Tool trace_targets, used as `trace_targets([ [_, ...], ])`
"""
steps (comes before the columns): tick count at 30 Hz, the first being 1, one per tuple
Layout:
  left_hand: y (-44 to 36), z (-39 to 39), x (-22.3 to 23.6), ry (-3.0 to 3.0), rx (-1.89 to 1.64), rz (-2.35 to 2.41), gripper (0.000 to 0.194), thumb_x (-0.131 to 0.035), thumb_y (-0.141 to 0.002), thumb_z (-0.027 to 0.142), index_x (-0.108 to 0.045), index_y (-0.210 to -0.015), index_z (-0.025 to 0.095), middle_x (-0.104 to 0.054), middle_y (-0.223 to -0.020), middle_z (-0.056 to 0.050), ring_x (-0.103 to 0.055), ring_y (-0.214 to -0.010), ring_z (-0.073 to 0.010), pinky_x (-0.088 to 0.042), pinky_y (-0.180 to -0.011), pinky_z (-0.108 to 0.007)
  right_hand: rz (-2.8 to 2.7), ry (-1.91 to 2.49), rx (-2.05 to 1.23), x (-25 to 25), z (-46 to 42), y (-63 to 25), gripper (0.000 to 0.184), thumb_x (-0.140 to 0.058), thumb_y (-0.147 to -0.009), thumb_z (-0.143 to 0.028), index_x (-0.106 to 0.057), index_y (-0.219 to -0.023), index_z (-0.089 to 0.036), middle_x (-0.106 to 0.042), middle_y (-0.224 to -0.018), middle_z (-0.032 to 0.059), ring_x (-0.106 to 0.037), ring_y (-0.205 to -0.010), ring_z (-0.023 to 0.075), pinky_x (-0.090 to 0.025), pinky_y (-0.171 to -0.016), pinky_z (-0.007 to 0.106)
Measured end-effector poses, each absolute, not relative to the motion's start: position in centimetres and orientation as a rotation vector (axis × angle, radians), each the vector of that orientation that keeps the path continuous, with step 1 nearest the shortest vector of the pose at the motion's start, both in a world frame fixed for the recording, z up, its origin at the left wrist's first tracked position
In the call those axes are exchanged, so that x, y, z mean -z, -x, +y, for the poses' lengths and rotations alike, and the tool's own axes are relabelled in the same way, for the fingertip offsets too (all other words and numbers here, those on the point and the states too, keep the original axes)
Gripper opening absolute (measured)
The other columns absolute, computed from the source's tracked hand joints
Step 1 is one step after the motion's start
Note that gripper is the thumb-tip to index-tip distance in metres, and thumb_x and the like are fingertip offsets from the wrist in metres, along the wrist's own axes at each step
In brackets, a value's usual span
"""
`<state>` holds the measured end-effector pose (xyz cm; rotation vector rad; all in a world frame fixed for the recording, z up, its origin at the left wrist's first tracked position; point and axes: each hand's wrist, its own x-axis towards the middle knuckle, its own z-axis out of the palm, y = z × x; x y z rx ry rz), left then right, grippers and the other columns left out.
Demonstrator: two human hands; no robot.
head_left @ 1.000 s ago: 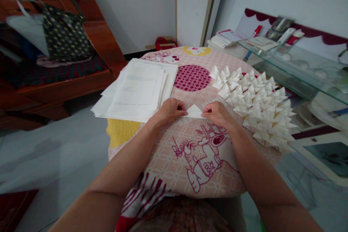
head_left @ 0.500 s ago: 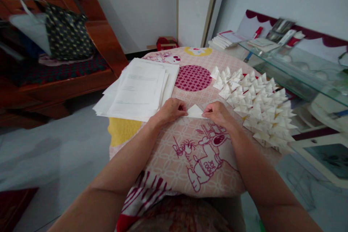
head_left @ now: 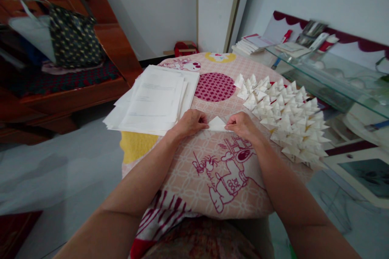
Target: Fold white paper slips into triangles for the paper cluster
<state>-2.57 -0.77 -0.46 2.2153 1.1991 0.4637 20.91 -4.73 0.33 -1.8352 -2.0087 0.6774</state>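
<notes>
A: In the head view, where's the paper being worked?

B: Between the two hands: a small white folded paper (head_left: pixel 216 124), low on the cloth-covered counter (head_left: pixel 179 174), its peak pointing away from the person.

A: And how are the hands?

B: The left hand (head_left: pixel 193 121) has its fingers closed, pinching the paper's left end; the right hand (head_left: pixel 241 124) pinches the right end the same way.

A: What's around them?

B: A stack of printed sheets (head_left: pixel 154 97) beyond and to the left of the left hand; rows of pointed paper pieces (head_left: pixel 282 113) to the right of and beyond the right hand.

A: Which step is this?

B: I'd judge a fold being lined up or creased. The next move calls for even pressure from both hands, so the edge doesn't slip askew.
</notes>
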Motion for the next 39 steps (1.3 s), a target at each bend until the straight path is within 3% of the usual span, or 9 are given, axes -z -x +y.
trace_targets([
  [6, 2.6, -0.6, 0.5, -2.261, -0.402, 1.21, 0.01, -0.072, -0.078, 0.024, -0.071, -0.073, 0.015, -0.065, -0.066, 0.0, -0.057, -0.065, -0.0128, -0.039, -0.065, -0.026, -2.026, 1.834, -0.685, -0.1, -4.4, -20.9, 0.011, -0.072, -0.074, -0.019, -0.073, -0.064, -0.016, -0.062, -0.056, -0.0017, -0.053, -0.056, 0.0117, -0.036, -0.056, 0.024],
  [9, 2.5, -1.0, 0.5, -2.349, -0.448, 1.138, 0.005, -0.068, -0.079, 0.018, -0.07, -0.08, 0.014, -0.067, -0.077, -0.003, -0.06, -0.073, -0.015, -0.045, -0.071, -0.027, -2.041, 1.809, -0.653, 0.0, -4.4, -21.0, 0.01, -0.074, -0.073, -0.02, -0.073, -0.064, -0.016, -0.064, -0.059, -0.0006, -0.055, -0.058, 0.0123, -0.037, -0.057, 0.025],
  [14, 2.1, -1.9, 0.6, -2.561, -0.595, 0.762, 0.036, -0.052, -0.081, -0.001, -0.071, -0.107, 0.016, -0.069, -0.11, -0.009, -0.064, -0.103, -0.0179, -0.052, -0.092, -0.033, -2.017, 1.818, -0.655, -0.4, -4.6, -21.1, 0.007, -0.073, -0.071, -0.017, -0.072, -0.064, -0.017, -0.063, -0.06, -0.0019, -0.055, -0.058, 0.0122, -0.038, -0.056, 0.024],
  [21, 1.7, -2.0, 1.1, -2.611, -0.462, 0.6, 0.053, -0.052, -0.083, -0.004, -0.075, -0.119, 0.027, -0.069, -0.102, -0.005, -0.065, -0.094, -0.0153, -0.052, -0.085, -0.028, -1.96, 1.859, -0.688, -0.8, -4.6, -21.1, 0.008, -0.075, -0.071, -0.017, -0.073, -0.063, -0.017, -0.065, -0.059, -0.0014, -0.055, -0.056, 0.0117, -0.04, -0.056, 0.023],
  [30, 1.8, -2.0, 1.2, -2.644, -0.341, 0.66, 0.053, -0.05, -0.087, 0.001, -0.072, -0.125, 0.03, -0.065, -0.106, -0.006, -0.059, -0.098, -0.0167, -0.047, -0.088, -0.028, -1.963, 1.933, -0.672, -1.1, -4.5, -21.0, 0.004, -0.076, -0.071, -0.019, -0.075, -0.067, -0.018, -0.068, -0.064, -0.0005, -0.061, -0.061, 0.014, -0.043, -0.06, 0.025],
  [36, 1.6, -2.3, 1.0, -2.663, -0.305, 0.692, 0.05, -0.049, -0.09, 0.004, -0.072, -0.125, 0.03, -0.065, -0.111, -0.007, -0.058, -0.1, -0.0176, -0.046, -0.09, -0.028, -1.944, 2.045, -0.301, -1.5, -5.1, -21.3, 0.005, -0.073, -0.073, -0.017, -0.077, -0.075, -0.018, -0.074, -0.075, 0.0066, -0.066, -0.072, 0.02, -0.043, -0.064, 0.028],
  [39, 1.6, -2.2, 1.1, -2.675, -0.274, 0.696, 0.05, -0.048, -0.091, 0.005, -0.072, -0.127, 0.03, -0.064, -0.112, -0.007, -0.057, -0.101, -0.0185, -0.046, -0.09, -0.029, -1.962, 1.885, -0.436, -1.5, -5.3, -20.3, 0.013, -0.065, -0.079, -0.016, -0.078, -0.08, -0.017, -0.074, -0.075, 0.006, -0.065, -0.069, 0.0178, -0.043, -0.063, 0.027],
])
